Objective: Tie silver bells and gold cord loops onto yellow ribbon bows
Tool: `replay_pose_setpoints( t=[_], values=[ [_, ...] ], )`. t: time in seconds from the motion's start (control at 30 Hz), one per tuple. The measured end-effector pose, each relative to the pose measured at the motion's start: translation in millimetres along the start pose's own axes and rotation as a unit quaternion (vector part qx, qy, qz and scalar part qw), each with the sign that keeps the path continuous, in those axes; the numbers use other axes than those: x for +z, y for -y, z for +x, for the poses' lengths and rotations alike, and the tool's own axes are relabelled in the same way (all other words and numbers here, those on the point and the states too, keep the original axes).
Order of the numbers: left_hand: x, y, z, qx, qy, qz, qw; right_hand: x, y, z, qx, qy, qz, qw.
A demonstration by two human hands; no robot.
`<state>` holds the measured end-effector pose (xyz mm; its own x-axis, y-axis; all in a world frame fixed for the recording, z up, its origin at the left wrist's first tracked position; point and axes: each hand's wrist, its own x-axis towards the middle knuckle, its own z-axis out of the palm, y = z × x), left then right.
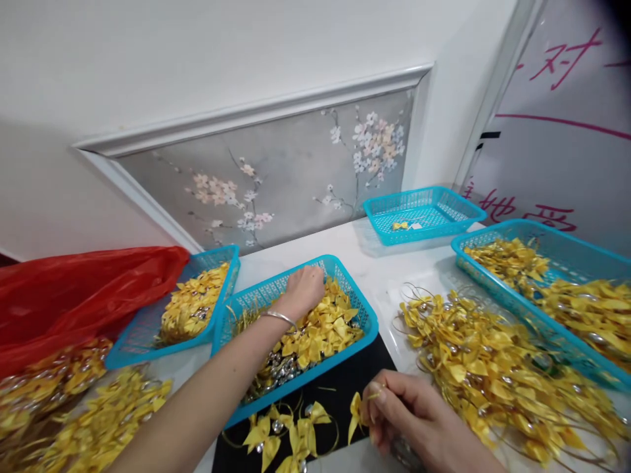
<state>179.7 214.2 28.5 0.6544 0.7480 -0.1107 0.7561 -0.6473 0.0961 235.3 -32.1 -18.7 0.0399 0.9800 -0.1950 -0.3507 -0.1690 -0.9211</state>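
Note:
My left hand (305, 289) is down in the middle blue plastic basket (367, 332), its fingers curled and mostly hidden at the far side. What those fingers hold, if anything, does not show. A heap of yellow ribbon bows (335, 328) with silvery bells fills much of that basket. In front of it, my right hand (407, 417) is closed with thumb and fingers pinching a yellow ribbon bow (355, 417). Several bows with gold cords (296, 433) lie on the black mat (372, 361) to the left of this hand.
Loose bows (493, 374) are piled on the white table (340, 240) at the right, beside a blue basket (522, 226) of more bows. Another basket (424, 233) stands by the wall. At left are a filled basket (148, 351), a red plastic bag (89, 289) and further bows (103, 420).

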Motion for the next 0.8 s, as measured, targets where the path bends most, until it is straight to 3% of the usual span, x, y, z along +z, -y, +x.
replay_pose_setpoints(
  t=[0.23,0.37,0.47,0.57,0.67,0.8],
  values=[
    [-47.6,26.1,-24.3,-0.009,-0.066,-0.137,0.988,2.5,2.4,-3.1,0.008,-0.001,0.0,1.0],
    [-80.0,53.8,-62.9,-0.043,-0.127,-0.194,0.972,2.3,0.3,-4.9,0.013,0.016,-0.015,1.0],
    [-95.7,73.1,-96.5,-0.061,-0.123,-0.203,0.97,1.7,-2.9,-6.6,0.008,0.017,-0.035,0.999],
    [-93.3,88.6,-121.7,-0.089,-0.068,-0.177,0.978,1.0,-0.6,-9.0,0.004,0.014,-0.067,0.998],
    [-72.1,99.0,-131.9,-0.117,-0.021,-0.115,0.986,1.2,4.3,-10.7,0.014,0.015,-0.081,0.996],
    [-44.7,100.4,-131.3,-0.148,-0.018,-0.028,0.988,1.8,3.9,-10.3,0.01,0.012,-0.08,0.997]
  ],
)
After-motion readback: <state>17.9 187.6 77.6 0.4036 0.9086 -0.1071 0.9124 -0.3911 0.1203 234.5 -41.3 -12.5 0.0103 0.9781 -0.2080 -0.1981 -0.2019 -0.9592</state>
